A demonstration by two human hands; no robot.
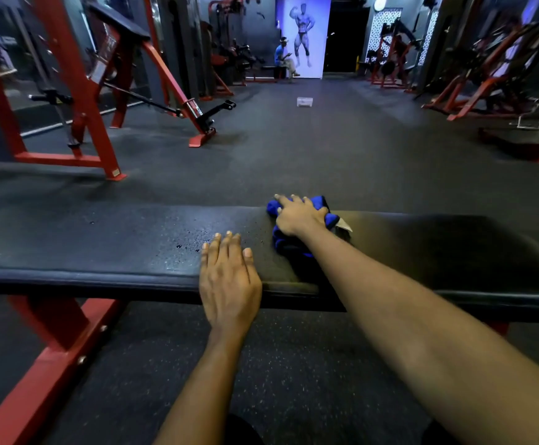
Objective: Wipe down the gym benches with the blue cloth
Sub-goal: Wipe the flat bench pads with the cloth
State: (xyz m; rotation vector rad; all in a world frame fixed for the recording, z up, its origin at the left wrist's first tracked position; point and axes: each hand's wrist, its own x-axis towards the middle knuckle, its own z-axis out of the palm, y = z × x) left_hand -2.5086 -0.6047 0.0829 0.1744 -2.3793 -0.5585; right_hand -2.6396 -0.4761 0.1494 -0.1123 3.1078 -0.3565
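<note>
bench (117, 239): black padded top, water droplets, crosswise | blue cloth (319, 203): bunched, on bench's far edge

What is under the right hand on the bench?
The bunched blue cloth, which the right hand presses onto the black bench pad. The hand covers the cloth's middle, so that part and the pad beneath are hidden.

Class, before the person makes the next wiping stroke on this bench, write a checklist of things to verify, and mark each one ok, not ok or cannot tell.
1. Crumpled blue cloth lies on the black padded bench top: ok.
2. Right hand presses down on the cloth: ok.
3. Left hand rests flat on the bench, not touching the cloth: ok.
4. Water droplets by the left fingertips wiped away: not ok.
5. Path from cloth to droplets free: not ok, the left hand lies between.
6. Cloth damp enough: cannot tell.
</note>
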